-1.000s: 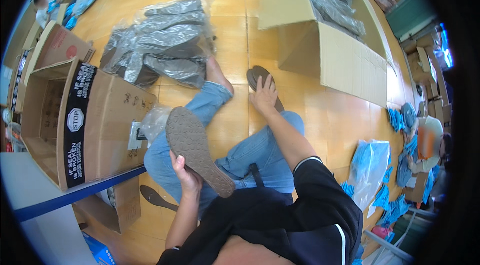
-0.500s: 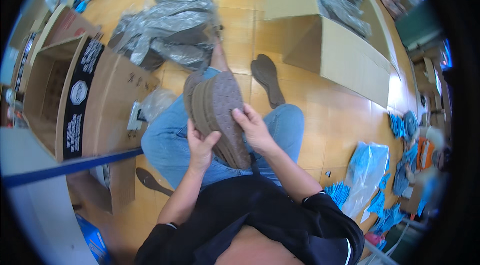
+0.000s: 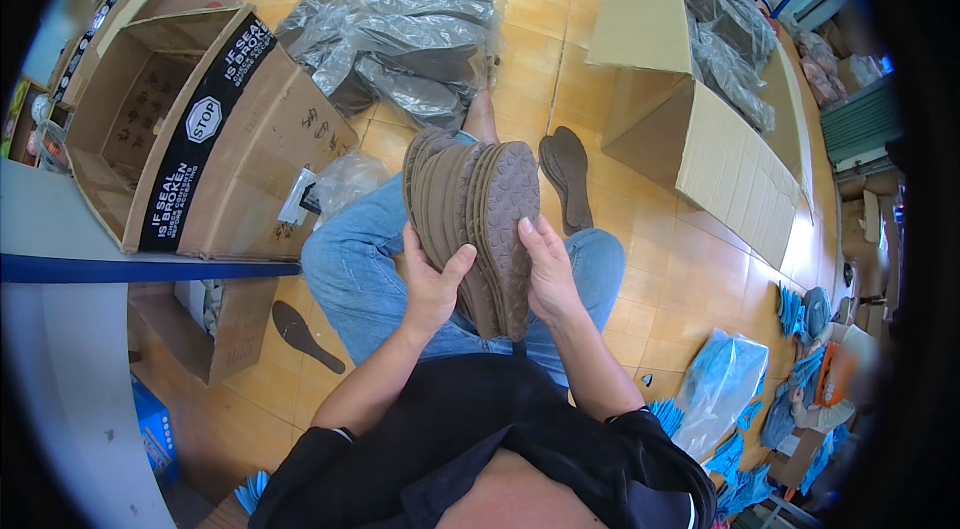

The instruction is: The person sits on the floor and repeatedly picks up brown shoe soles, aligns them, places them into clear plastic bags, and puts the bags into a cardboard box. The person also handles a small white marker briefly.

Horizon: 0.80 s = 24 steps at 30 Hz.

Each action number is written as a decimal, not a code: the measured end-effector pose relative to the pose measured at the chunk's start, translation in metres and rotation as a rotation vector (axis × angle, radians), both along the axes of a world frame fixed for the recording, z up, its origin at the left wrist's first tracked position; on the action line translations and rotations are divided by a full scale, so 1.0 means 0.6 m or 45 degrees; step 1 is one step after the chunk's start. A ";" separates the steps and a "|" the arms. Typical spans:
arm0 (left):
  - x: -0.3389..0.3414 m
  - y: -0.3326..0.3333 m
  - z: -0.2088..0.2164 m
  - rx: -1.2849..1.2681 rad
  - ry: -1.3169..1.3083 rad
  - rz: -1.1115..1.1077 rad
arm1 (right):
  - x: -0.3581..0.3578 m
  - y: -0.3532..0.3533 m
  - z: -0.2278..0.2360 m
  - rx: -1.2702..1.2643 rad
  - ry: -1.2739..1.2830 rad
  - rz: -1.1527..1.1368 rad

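Note:
A thick stack of brown shoe soles (image 3: 508,219) stands on edge over my lap, its layers fanned a little apart at the top. My left hand (image 3: 432,281) grips the stack's left side, thumb lying across the edges. On the right, my right hand (image 3: 550,267) holds the outermost sole, its thumb pressed on the patterned face and the fingers hidden behind. Beyond my right knee one or more loose soles (image 3: 567,179) lie on the floor. Another single sole (image 3: 305,337) rests on the floor to my left.
Clear plastic bags of soles (image 3: 410,49) lie ahead by my foot. An open carton (image 3: 740,169) with bagged soles stands at the far right. At left is another open carton (image 3: 250,144) with black tape. Blue pieces and a plastic bag (image 3: 722,384) lie at right.
The stack has turned more upright and its layers have spread apart at the top. Both hands still hold it. The whole view has shifted, so surroundings appear farther right.

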<state>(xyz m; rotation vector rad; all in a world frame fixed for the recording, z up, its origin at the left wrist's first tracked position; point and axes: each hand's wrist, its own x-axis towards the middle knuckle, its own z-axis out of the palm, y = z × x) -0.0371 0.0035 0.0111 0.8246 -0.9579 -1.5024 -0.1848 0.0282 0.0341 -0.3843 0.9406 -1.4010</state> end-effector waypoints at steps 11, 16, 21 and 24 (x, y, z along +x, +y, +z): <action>0.044 -0.005 -0.041 0.425 0.025 0.148 | -0.040 -0.033 -0.081 0.185 0.137 -0.256; 0.080 -0.006 -0.035 0.348 -0.012 0.169 | -0.107 -0.112 -0.252 0.448 0.840 -0.569; 0.081 -0.006 -0.013 0.297 -0.046 0.159 | -0.115 -0.173 -0.405 0.567 1.074 -0.621; 0.074 -0.003 -0.013 0.325 -0.016 0.132 | -0.120 -0.188 -0.445 0.782 1.128 -0.395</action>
